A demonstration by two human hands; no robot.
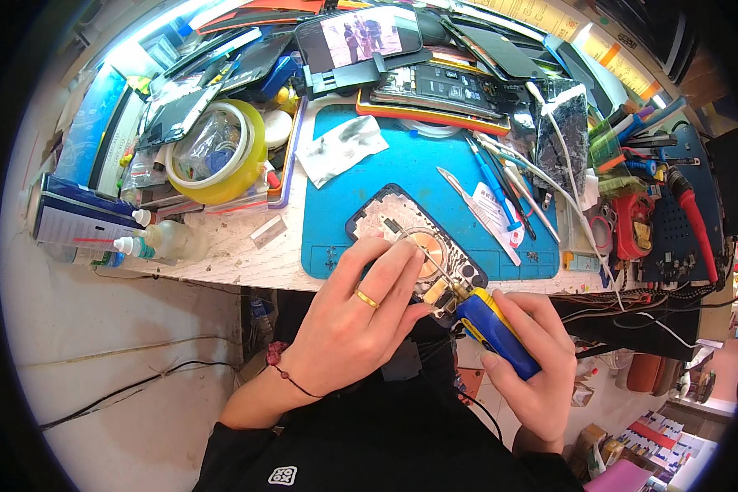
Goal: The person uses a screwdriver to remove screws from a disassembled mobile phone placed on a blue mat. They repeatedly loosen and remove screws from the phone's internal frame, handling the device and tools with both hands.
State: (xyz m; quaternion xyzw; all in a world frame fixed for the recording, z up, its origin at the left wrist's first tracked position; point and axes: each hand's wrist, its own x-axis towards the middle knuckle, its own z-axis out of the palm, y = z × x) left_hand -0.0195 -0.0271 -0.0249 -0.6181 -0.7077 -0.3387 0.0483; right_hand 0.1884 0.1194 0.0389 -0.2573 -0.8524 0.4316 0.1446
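Note:
My right hand (529, 357) grips a blue-and-yellow handheld tool (498, 332), probably an electric one, with a thin metal shaft pointing up and left. That shaft lies over a dark-framed phone housing (369, 215) with a round copper coil (427, 261) inside. Its far tip cannot be made out clearly. My left hand (357, 313), wearing a gold ring (367, 299), holds the housing, fingertips over the coil side and thumb by the near edge. The housing sits tilted across the front edge of a blue silicone repair mat (400, 163). My fingers hide part of it.
A stained tissue (342, 150), tweezers (480, 212) and a blue pen-like tool (492, 184) lie on the mat. Opened phones (443, 89) stack behind it, under a propped phone (360, 37) playing video. Left stand tape rolls (246, 178) and bottles (172, 240); a white cable (559, 135) crosses the right.

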